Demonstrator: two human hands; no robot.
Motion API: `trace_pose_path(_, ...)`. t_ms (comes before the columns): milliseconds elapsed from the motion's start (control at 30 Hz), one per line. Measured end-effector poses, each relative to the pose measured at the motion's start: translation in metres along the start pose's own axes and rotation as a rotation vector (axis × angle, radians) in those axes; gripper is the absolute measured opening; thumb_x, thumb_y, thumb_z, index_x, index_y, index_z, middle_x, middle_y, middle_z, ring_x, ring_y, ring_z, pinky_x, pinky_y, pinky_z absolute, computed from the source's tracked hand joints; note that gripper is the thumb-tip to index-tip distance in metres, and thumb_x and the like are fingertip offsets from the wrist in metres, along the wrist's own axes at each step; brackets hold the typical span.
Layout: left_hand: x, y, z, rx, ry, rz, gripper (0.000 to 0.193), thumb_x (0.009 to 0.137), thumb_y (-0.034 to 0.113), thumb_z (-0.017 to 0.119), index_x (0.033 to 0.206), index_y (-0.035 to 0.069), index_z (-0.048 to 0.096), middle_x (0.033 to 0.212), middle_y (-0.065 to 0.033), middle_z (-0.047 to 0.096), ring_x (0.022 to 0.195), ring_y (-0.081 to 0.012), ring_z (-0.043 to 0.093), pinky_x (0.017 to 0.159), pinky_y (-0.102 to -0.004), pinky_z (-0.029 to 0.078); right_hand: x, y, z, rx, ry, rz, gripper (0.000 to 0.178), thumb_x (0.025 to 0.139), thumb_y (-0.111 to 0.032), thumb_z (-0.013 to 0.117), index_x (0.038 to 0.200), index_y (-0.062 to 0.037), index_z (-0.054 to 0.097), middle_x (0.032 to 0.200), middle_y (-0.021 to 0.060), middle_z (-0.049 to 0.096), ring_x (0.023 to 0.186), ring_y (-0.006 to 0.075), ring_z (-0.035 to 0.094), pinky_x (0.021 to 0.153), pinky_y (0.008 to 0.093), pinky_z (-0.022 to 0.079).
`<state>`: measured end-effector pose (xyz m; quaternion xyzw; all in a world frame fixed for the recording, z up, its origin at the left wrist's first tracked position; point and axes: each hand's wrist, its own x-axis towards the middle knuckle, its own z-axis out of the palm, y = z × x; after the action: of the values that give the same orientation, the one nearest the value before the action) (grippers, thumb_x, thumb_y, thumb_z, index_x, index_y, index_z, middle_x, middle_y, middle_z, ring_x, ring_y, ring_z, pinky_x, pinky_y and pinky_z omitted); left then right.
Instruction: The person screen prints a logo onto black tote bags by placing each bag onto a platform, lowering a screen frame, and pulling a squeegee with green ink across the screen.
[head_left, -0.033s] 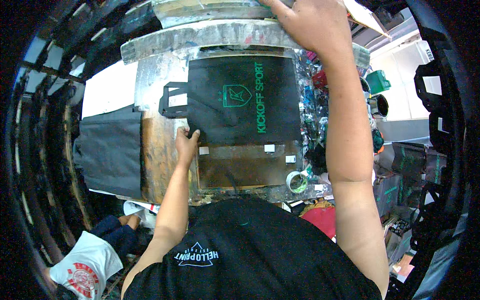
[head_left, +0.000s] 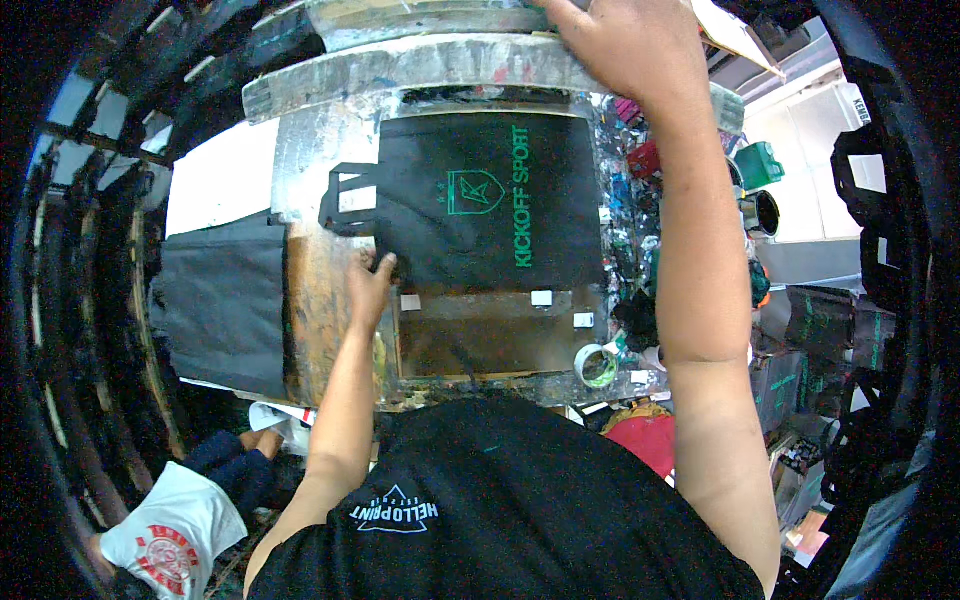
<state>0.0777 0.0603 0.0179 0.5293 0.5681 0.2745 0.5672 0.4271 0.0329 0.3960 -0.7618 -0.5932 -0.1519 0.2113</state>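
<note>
A black tote bag (head_left: pixel 420 190) with a green crest and lettering lies flat on a brown board (head_left: pixel 480 335), its handle loop (head_left: pixel 335 200) sticking out to the left. My left hand (head_left: pixel 367 285) is at the bag's near left corner, thumb apart from the curled fingers, the thumb tip against the bag's edge. At the far side, my right hand (head_left: pixel 640 45) reaches over a paint-stained frame bar (head_left: pixel 400 78) and touches it. Its fingertips are cut off by the picture's upper edge, so its grip is hidden.
Another black bag (head_left: pixel 225 300) lies on the left of the table. A tape roll (head_left: pixel 596 366) sits at the near right, beyond it a paint-splattered strip, a green container (head_left: pixel 757 163) and a dark can (head_left: pixel 762 212). Racks line the left; a person (head_left: pixel 170 530) is at the lower left.
My left hand has shifted very slightly left, its thumb drawing back a little toward the bag's edge. The bag and my right hand look the same.
</note>
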Motion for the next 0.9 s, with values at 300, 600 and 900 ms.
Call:
trace_pose_path(300, 0.032, 0.137, -0.203, 0.038, 0.279, 0.078, 0.045, 0.092, 0.01, 0.075, 0.133, 0.001, 0.058, 0.095, -0.0052, 0.072, 0.065, -0.0085, 0.061, 0.053, -0.0241, 0.049, 0.007, -0.003, 0.003, -0.041, -0.067, 0.044, 0.076, 0.098, -0.074, 0.038, 0.08, -0.0047, 0.064, 0.081, 0.0147, 0.067, 0.079, 0.0271, 0.063, 0.082, 0.0467, 0.047)
trace_pose_path(600, 0.056, 0.056, -0.429, -0.214, 0.804, 0.027, 0.044, 0.091, 0.007, 0.075, 0.13, 0.002, 0.056, 0.099, -0.0106, 0.067, 0.077, -0.0182, 0.063, 0.057, -0.0355, 0.05, -0.016, 0.011, 0.022, -0.154, 0.136, -0.102, 0.063, 0.096, -0.064, 0.05, 0.107, -0.0055, 0.072, 0.103, 0.0222, 0.073, 0.104, 0.0366, 0.069, 0.097, 0.0539, 0.044)
trace_pose_path(900, -0.078, -0.082, -0.298, 1.192, 0.524, 0.133, 0.074, 0.095, 0.05, 0.064, 0.155, 0.012, 0.043, 0.164, -0.0186, 0.032, 0.154, -0.0413, 0.02, 0.123, -0.059, 0.015, -0.048, -0.002, 0.015, -0.15, 0.074, -0.082, 0.059, 0.096, -0.06, 0.054, 0.107, -0.0041, 0.071, 0.104, 0.0199, 0.073, 0.102, 0.0354, 0.068, 0.091, 0.0517, 0.042)
